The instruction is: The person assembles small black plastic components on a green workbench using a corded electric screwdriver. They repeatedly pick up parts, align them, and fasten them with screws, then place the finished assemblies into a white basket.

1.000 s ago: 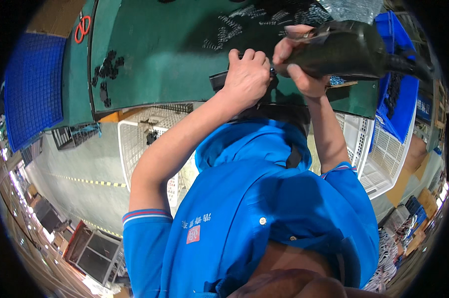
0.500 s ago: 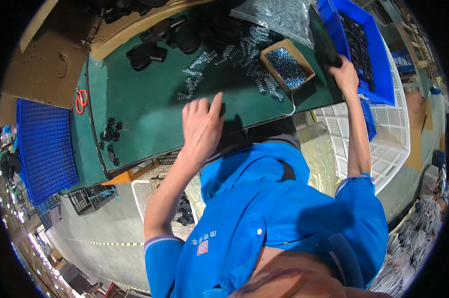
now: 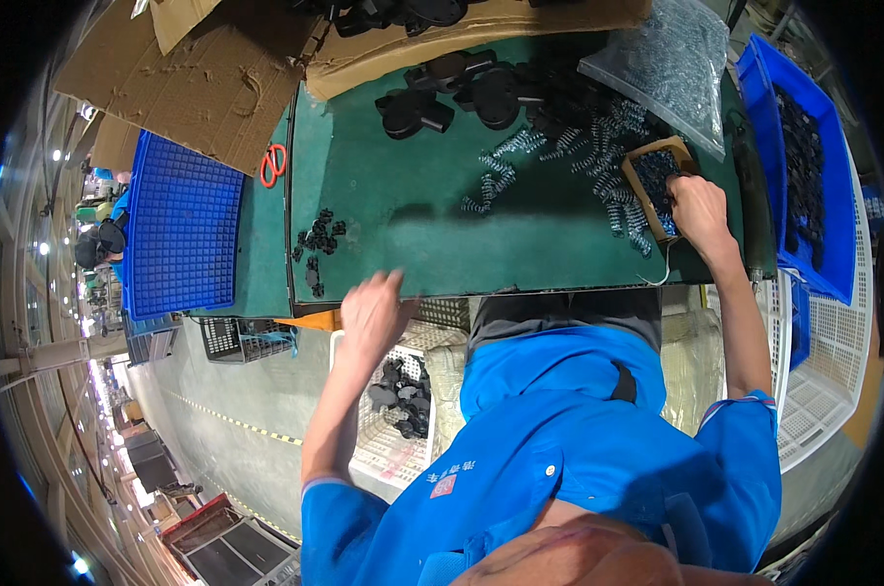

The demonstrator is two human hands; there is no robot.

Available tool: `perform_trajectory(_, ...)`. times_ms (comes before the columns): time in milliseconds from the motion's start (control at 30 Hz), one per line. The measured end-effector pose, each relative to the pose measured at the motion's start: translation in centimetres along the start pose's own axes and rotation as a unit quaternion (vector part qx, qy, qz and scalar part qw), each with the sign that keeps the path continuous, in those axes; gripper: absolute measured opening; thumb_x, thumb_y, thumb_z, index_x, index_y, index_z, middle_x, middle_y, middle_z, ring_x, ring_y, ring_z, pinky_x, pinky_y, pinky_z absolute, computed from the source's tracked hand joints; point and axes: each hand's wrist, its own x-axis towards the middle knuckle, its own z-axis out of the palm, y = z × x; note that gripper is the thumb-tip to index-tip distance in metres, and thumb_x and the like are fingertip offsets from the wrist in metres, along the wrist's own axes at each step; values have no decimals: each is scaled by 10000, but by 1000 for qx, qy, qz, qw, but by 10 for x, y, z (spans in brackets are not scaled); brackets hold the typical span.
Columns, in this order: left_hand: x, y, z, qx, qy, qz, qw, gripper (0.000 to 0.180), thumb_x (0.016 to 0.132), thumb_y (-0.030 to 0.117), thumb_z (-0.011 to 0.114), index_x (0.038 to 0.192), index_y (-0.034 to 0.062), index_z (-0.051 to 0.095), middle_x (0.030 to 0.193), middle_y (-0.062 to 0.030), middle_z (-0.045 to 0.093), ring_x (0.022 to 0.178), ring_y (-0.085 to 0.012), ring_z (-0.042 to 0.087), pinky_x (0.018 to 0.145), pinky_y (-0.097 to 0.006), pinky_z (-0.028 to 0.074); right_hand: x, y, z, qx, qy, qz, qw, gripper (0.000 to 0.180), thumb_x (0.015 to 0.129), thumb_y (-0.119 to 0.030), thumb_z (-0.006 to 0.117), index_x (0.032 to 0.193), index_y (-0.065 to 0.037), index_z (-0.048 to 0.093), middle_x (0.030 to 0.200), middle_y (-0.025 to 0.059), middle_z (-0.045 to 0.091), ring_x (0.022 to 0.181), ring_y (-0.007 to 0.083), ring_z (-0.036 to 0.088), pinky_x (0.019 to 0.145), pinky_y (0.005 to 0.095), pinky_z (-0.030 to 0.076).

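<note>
My right hand (image 3: 699,207) reaches into a small cardboard box (image 3: 678,156), its fingers curled together among small bluish metal parts (image 3: 657,174). Whatever it grips is hidden. Just off the table's front edge, above a white basket (image 3: 388,464) with black plastic parts (image 3: 403,396), hovers my left hand (image 3: 372,317). Its fingers are smeared by motion, and I see nothing certain in them. Metal springs (image 3: 498,176) lie in loose rows left of the box. Black round plastic housings (image 3: 410,113) are spread farther back, and small black pieces (image 3: 320,234) form a group on the left.
The green table (image 3: 432,249) carries red-handled scissors (image 3: 273,165) at the left and a clear bag of springs (image 3: 672,68) at the back right. A blue tray (image 3: 183,230) stands left; a blue bin (image 3: 762,88) with black parts stands right. Cardboard (image 3: 183,88) juts over the back left.
My right hand has left the dark area by the blue bin and gone into the cardboard box. My left hand has come back from over the table to its front edge. The view has shifted.
</note>
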Motion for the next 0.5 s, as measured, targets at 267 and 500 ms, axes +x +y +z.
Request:
perform_trajectory(267, 273, 57, 12, -598, -21, -218, 771, 412, 900, 370, 702, 979, -24, 617, 789, -105, 641, 586, -207, 672, 426, -312, 544, -7, -6, -3, 147, 91, 74, 982, 144, 830, -223, 611, 878, -103, 675, 914, 120, 658, 858, 368, 639, 717, 466, 503)
perform_trajectory(500, 287, 81, 19, -783, 28, -230, 577, 311, 941, 186, 661, 1068, -85, 575, 946, -204, 672, 621, -306, 681, 481, -378, 596, -15, -4, 13, 281, 192, 71, 938, 86, 820, -171, 694, 880, -112, 713, 860, 99, 660, 781, 296, 648, 676, 351, 501)
